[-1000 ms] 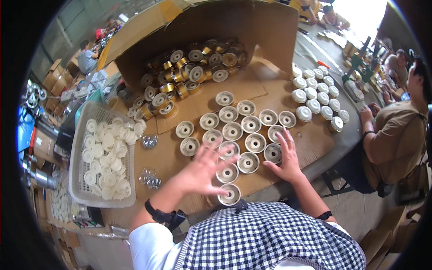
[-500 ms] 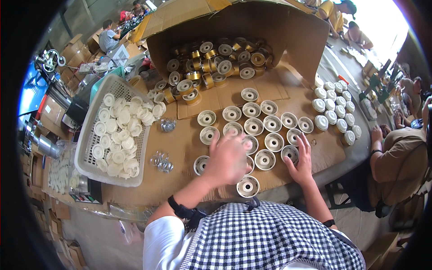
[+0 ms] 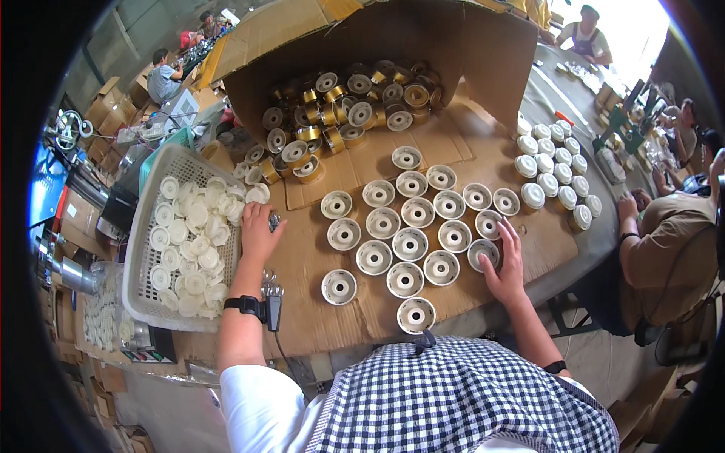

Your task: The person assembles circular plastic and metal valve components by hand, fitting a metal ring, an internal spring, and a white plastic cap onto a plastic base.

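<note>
My left hand (image 3: 260, 235) is over a small pile of metal coil springs (image 3: 274, 220) beside the basket. Its thumb and fingers are apart, with springs showing between them; the fingertips are partly hidden. My right hand (image 3: 507, 266) is open at the right edge of a group of round white cups (image 3: 455, 236). Its thumb touches the rim of one cup (image 3: 482, 255), and the fingers stretch toward another. Each cup stands face up with a hole in its centre. More coil springs (image 3: 272, 287) lie by my left wrist.
A grey plastic basket (image 3: 136, 279) holds white plastic discs (image 3: 198, 255). Gold-sided cups (image 3: 332, 115) are heaped inside a large open carton (image 3: 483, 83). White-capped pieces (image 3: 547, 183) stand in rows at the right. A co-worker (image 3: 672, 249) sits at the right edge of the table.
My left hand has moved left from above the cups to the springs by the basket. My right hand stays at the cups' right edge. The whole view has shifted slightly.
</note>
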